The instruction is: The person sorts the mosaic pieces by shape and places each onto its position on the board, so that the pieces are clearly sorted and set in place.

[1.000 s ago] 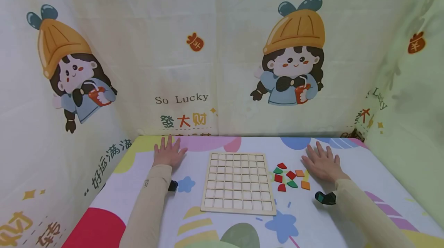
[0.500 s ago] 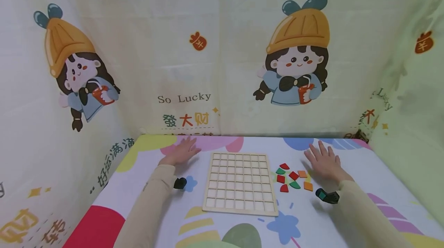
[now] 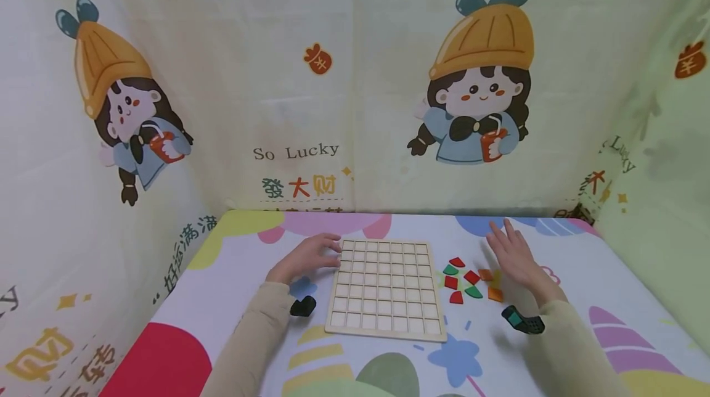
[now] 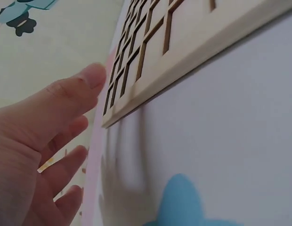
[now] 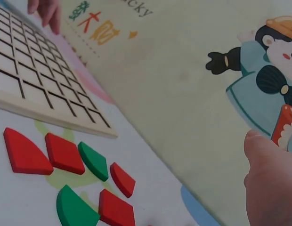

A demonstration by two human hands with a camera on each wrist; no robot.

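Note:
A light wooden grid board (image 3: 383, 335) lies on the table, its square cells bare. My left hand (image 3: 307, 258) reaches to the board's upper left edge, fingers loosely bent and holding nothing. In the left wrist view, the thumb (image 4: 92, 75) is right by the board's corner. Beside the board's right edge lie flat wooden pieces: red squares (image 5: 64, 153), red quarter-rounds (image 5: 26, 151), green rounded pieces (image 5: 76, 207) and orange squares (image 3: 495, 294). My right hand (image 3: 516, 258) hovers tilted just right of them, fingers straight, with nothing in it.
The table is covered by a white cloth with printed shapes, such as a blue star (image 3: 455, 360). Printed curtains (image 3: 383, 107) hang behind and at both sides. Each wrist carries a dark camera device (image 3: 522, 320).
My left hand has left its flat spread on the table and moved right to the board's edge, fingers bending. My right hand has turned onto its side, still near the pieces.

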